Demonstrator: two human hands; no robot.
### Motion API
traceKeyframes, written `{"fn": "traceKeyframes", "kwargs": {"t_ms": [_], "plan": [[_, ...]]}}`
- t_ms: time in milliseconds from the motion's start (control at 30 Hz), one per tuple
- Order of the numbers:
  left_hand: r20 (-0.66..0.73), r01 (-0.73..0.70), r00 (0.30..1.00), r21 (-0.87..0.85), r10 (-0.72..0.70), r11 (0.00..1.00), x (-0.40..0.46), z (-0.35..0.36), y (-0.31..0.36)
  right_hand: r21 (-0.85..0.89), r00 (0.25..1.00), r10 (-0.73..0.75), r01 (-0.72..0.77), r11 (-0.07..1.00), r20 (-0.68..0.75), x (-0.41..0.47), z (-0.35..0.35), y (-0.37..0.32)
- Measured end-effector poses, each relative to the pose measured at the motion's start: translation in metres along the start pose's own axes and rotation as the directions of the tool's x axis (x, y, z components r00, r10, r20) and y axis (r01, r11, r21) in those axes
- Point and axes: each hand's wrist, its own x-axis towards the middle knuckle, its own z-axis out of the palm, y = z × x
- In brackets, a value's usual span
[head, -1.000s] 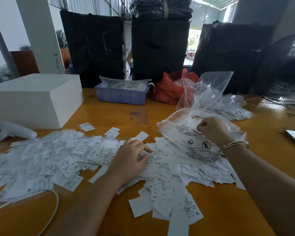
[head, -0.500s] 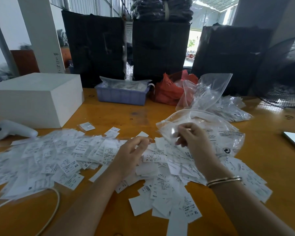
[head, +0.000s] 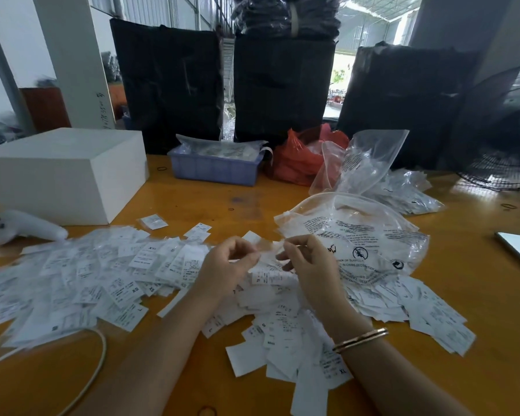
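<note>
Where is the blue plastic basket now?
Head view: the blue basket stands at the back of the table, between the white box on the left and the red bag.

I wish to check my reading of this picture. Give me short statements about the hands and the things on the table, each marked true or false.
The left hand and the right hand together pinch a small clear bag. True.
The bracelet is on the left wrist. False: the bracelet is on the right wrist.
The tray at the back is red. False: the tray is blue; a red bag lies beside it.
A white box stands on the table's left part. True.
</note>
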Motion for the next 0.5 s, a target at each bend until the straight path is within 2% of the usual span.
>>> {"fn": "traceKeyframes", "kwargs": {"t_ms": [33,67,133,167,233,333,433,500], "plan": [[-0.027,0.019,0.999,-0.046,-0.021,0.999,0.001,-0.001,-0.001,-0.107,0.999,-0.018,0.023,0.994,0.052,0.0,-0.001,0.003],[-0.053,0.03,0.998,-0.071,-0.034,0.997,0.002,-0.002,-0.001,-0.295,0.991,-0.028,0.065,0.953,0.129,-0.001,-0.004,0.007],[-0.094,0.027,0.995,-0.107,-0.037,0.994,0.001,-0.004,-0.001,-0.67,0.961,-0.028,0.213,0.711,0.276,0.0,-0.008,0.015],[-0.11,0.02,0.993,-0.129,-0.035,0.991,0.001,-0.005,0.0,-0.754,0.946,-0.023,0.273,0.597,0.324,0.0,-0.01,0.017],[-0.134,-0.003,0.991,-0.158,-0.019,0.987,0.0,-0.006,0.003,-0.791,0.926,0.0,0.321,0.521,0.376,0.001,-0.011,0.019],[-0.157,-0.011,0.987,-0.162,-0.015,0.987,0.0,-0.006,0.006,-0.758,0.934,0.006,0.287,0.585,0.358,0.002,-0.011,0.017],[-0.173,-0.018,0.985,-0.123,-0.003,0.992,0.0,-0.007,0.005,-0.648,0.955,-0.021,0.216,0.731,0.295,0.003,-0.011,0.016],[-0.178,-0.036,0.984,-0.097,0.018,0.995,0.001,-0.007,0.004,-0.49,0.971,-0.021,0.14,0.861,0.24,0.003,-0.011,0.015]]}}
